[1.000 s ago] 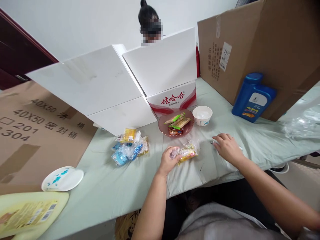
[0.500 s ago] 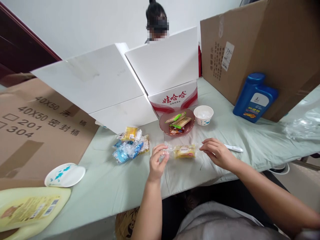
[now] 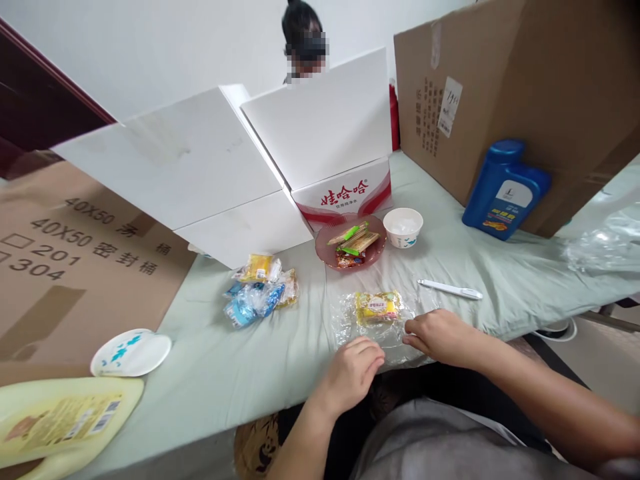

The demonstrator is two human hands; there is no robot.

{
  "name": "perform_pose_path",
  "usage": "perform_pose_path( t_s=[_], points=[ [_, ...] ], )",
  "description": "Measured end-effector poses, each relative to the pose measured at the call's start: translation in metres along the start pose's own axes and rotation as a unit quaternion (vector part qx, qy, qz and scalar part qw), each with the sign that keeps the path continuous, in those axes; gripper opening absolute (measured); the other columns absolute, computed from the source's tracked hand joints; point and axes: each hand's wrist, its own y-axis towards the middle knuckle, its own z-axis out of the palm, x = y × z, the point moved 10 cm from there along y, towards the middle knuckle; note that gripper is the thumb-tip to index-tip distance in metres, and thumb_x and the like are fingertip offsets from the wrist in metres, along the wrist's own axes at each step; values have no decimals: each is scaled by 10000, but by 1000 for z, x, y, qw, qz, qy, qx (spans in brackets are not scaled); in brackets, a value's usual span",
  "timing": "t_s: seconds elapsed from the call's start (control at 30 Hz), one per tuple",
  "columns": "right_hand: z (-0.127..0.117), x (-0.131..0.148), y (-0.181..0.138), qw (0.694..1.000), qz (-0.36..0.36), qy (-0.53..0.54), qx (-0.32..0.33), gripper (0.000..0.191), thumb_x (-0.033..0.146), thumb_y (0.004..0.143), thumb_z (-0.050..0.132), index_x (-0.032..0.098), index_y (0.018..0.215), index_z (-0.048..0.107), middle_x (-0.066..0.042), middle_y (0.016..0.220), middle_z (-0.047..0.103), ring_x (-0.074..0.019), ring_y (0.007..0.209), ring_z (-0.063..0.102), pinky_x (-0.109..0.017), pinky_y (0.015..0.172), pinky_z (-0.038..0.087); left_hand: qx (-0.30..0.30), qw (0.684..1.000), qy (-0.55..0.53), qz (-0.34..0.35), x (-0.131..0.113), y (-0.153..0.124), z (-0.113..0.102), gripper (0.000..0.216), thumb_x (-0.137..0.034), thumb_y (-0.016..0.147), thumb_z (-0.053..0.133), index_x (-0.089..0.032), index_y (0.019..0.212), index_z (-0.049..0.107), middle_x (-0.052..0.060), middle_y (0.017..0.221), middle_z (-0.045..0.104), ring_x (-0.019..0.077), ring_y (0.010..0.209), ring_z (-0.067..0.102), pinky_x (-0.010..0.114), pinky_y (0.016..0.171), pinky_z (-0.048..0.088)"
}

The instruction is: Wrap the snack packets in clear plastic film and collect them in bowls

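Note:
A yellow snack packet [image 3: 379,307] lies on a spread sheet of clear plastic film [image 3: 345,321] near the table's front edge. My left hand [image 3: 353,370] is at the near edge of the film, its fingers closed together on it. On the right, my right hand [image 3: 443,337] pinches the film by its near right corner, close beside the packet. The fingertips of both hands are partly hidden. Beyond the right hand lies a white utility knife or pen-like tool [image 3: 450,289].
A pink bowl [image 3: 324,252] of wrapped snacks and a paper cup [image 3: 403,230] stand behind the film. Several snack packets [image 3: 260,293] are heaped to the left. White boxes [image 3: 320,127], a large carton [image 3: 450,87] and a blue bottle [image 3: 506,190] stand around. A person sits behind the boxes.
Both hands have moved toward the table's front edge, the left also rightward. The film, earlier gathered around the packet and held at either side, now lies spread out beneath it.

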Motion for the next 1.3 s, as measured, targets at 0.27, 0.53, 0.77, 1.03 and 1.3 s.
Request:
perform_pose_path(
  t_s=[0.27,0.53,0.77,1.03,1.3],
  points=[
    [9,35,3,993,-84,70,-34,229,302,919,527,203,1092,640,-73,943,707,-218,861,662,-294,731,440,-10,978,203,-53,42,48,15,518,-212,820,653,-234,1318,513,119,1461,427,342,1388,321,581,1082,339],
    [40,-14,25,988,30,144,-55,285,241,846,588,162,1119,596,-97,1019,645,-206,864,628,-286,748,431,39,973,-9,-228,116,66,-14,318,-372,884,549,-214,1149,628,60,1045,708,210,936,655,343,848,510],
    [46,-38,38,960,90,260,-45,912,305,745,703,170,1503,215,-12,802,622,-178,695,573,-272,640,387,-273,908,149,-280,117,37,-104,169,-296,868,528,-178,873,649,65,871,656,192,801,614,335,781,494],
    [48,-45,44,941,73,325,-59,702,204,781,626,103,1426,367,19,686,602,-152,634,561,-252,609,377,17,987,101,-120,65,50,8,521,-414,713,751,-204,1167,605,76,1108,648,272,1086,552,448,965,453],
    [46,-45,41,939,71,333,-54,531,229,824,584,109,1329,473,1,711,635,-147,631,575,-245,596,393,-141,975,60,-159,75,53,-58,473,-226,755,659,-202,1216,556,72,1091,653,211,962,624,350,859,520]
  ],
)
